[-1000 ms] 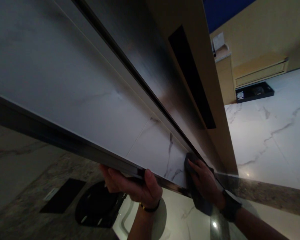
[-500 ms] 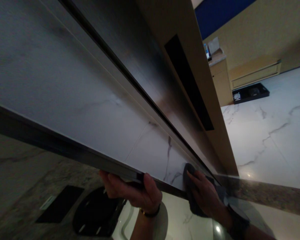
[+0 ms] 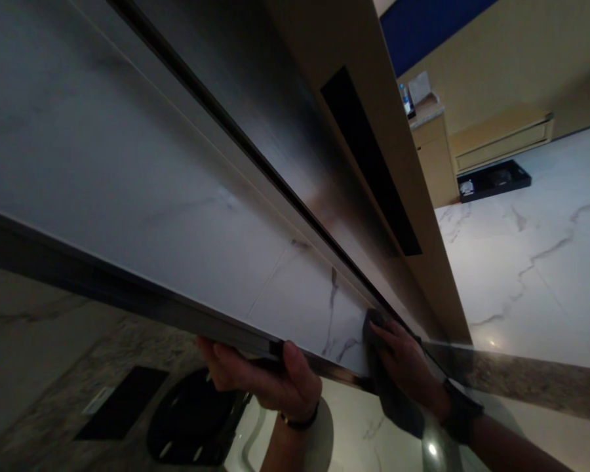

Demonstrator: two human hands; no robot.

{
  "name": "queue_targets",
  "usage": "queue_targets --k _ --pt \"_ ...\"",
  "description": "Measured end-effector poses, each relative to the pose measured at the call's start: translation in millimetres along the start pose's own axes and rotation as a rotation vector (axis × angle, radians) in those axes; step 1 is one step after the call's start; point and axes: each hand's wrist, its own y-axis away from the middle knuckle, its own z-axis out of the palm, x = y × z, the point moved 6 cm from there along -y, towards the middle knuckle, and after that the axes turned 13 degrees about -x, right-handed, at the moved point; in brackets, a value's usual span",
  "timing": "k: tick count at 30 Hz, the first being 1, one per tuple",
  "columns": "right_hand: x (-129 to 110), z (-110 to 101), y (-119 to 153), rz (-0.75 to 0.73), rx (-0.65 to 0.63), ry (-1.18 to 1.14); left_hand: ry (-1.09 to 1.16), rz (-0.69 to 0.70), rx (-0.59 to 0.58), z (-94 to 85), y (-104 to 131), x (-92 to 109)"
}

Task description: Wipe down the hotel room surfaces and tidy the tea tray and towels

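My left hand (image 3: 270, 380) grips the dark frame (image 3: 167, 307), thumb on one side and fingers on the other. This long, dark edge runs diagonally across the view. Between it and a dark groove (image 3: 255, 155) lies a white, grey-veined marble-look surface (image 3: 177, 196). Lower right, my right hand (image 3: 406, 360) holds a dark grey cloth (image 3: 393, 396). Part of the cloth is bunched under my fingers at the marble-look surface's lower end, near the groove; the rest hangs below. The palm side of my right hand is hidden.
A brown panel (image 3: 403, 131) with a black slot (image 3: 371, 160) stands right of the groove. Below left are a black tray (image 3: 191, 419) and a black rectangle (image 3: 122, 403) on a stone counter (image 3: 44, 406). Beyond, a black tray (image 3: 494, 182) lies on the pale floor (image 3: 535, 282) beside a cabinet (image 3: 435, 157).
My right hand has slid slightly up and right with the cloth, toward the groove, and the cloth's loose end now hangs longer. My left hand stays on the frame.
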Motion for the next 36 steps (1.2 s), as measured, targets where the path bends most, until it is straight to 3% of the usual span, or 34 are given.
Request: queue_targets --k 5,11,17,19,24,27,30,33,36 --pt "-9 2 10 -0.028 0.021 0.017 0.034 -0.004 -0.006 0.4 0 -1" --pt "-8 -8 -5 0.018 0.06 0.076 0.032 0.011 0.008 0.0 1 -2" --pt "-12 8 18 -0.095 0.01 0.031 0.014 0.049 0.042 -0.1 3 -5" --pt "-12 5 11 -0.094 -0.024 0.052 0.028 0.045 0.052 0.2 3 -6" --pt "-14 -17 -18 0.002 0.037 0.123 0.053 0.053 0.063 0.1 2 -7" --pt "-38 -19 -13 -0.087 0.07 0.098 0.074 0.068 0.07 -0.6 2 -6" --pt "-87 -32 -21 -0.247 0.072 0.059 0.092 0.066 0.068 -1.2 1 -5" --pt "-137 -64 -55 -0.322 0.121 0.109 0.065 0.065 0.059 -1.7 0 -5" --pt "-153 -84 -88 -0.244 0.148 0.183 0.07 0.076 0.043 -1.0 -2 -4"
